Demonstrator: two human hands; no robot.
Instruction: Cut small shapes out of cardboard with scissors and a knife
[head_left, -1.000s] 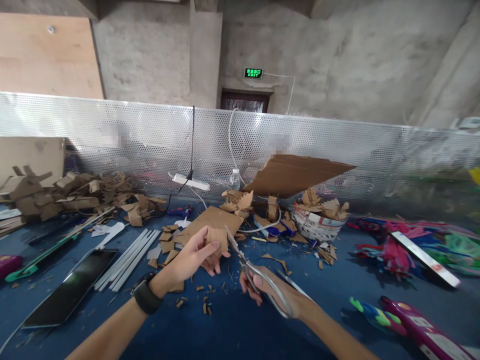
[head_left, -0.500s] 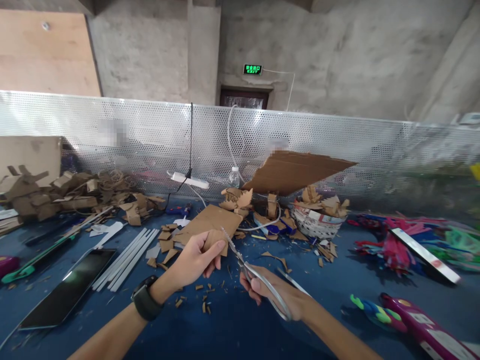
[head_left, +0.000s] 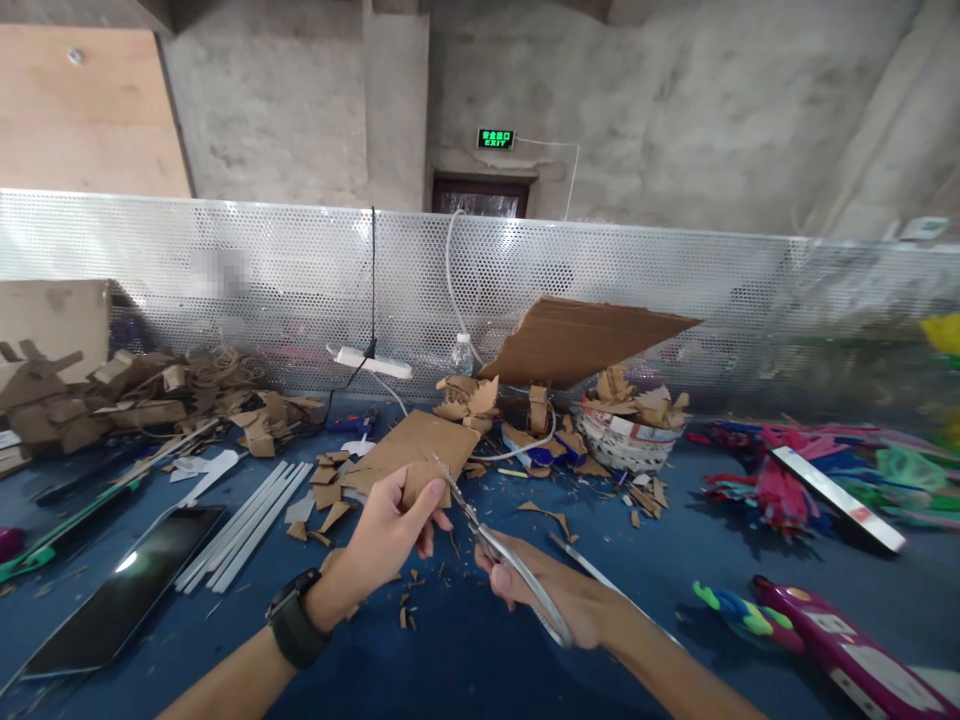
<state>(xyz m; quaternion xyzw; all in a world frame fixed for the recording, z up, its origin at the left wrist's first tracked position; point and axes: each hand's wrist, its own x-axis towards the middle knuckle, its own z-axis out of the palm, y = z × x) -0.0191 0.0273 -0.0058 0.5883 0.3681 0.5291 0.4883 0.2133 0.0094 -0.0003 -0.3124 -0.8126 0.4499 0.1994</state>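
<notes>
My left hand (head_left: 397,525), with a dark watch on its wrist, pinches a small piece of cardboard (head_left: 417,483) between thumb and fingers. My right hand (head_left: 536,585) is wrapped round the handles of a pair of silver scissors (head_left: 484,535). The blades point up and left, and their tips reach the cardboard beside my left thumb. Behind my left hand lies a larger flat cardboard sheet (head_left: 420,440), which partly overlaps the held piece in view. Small cardboard scraps (head_left: 405,610) are scattered on the blue tabletop (head_left: 480,670) below my hands.
White sticks (head_left: 244,525) and a dark tablet-like slab (head_left: 124,590) lie at left. A paper-woven basket (head_left: 634,440) of scraps stands behind, near a tilted cardboard panel (head_left: 592,340). Colourful pipe cleaners (head_left: 787,480) and a purple device (head_left: 847,640) are at right. A perforated metal screen (head_left: 300,270) borders the back.
The scissors have moved slightly left, with their tips now over the cardboard piece by my left thumb. The whole view has shifted slightly.
</notes>
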